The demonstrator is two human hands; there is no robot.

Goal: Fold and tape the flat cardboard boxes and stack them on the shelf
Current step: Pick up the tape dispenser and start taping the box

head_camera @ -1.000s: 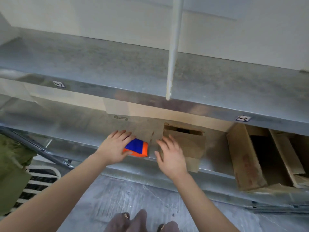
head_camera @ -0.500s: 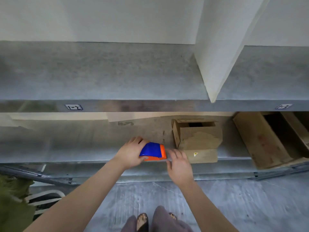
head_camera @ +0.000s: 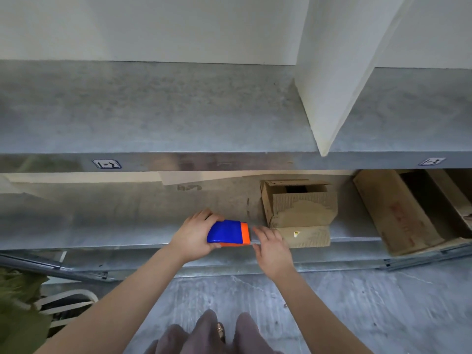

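My left hand [head_camera: 194, 236] grips a blue and orange tape dispenser [head_camera: 228, 232] at the front edge of the lower metal shelf [head_camera: 102, 226]. My right hand [head_camera: 272, 247] is just right of the dispenser's orange end, fingers stretched out near it; whether they pinch tape I cannot tell. A small cardboard box [head_camera: 297, 205] stands on the same shelf right behind my right hand, its top flaps partly open and one flap hanging over the shelf edge. A larger open cardboard box [head_camera: 401, 213] lies on its side further right.
An upper metal shelf [head_camera: 153, 111] with a white upright divider [head_camera: 329, 93] juts out above the lower one. Grey concrete floor [head_camera: 357, 302] lies below, with my feet at the bottom centre. An olive cloth and white frame [head_camera: 30, 302] are at the lower left.
My left hand has closed round the tape dispenser and lifted it at the shelf edge. My right hand came off the small box toward the dispenser's orange end. The view pulled back.
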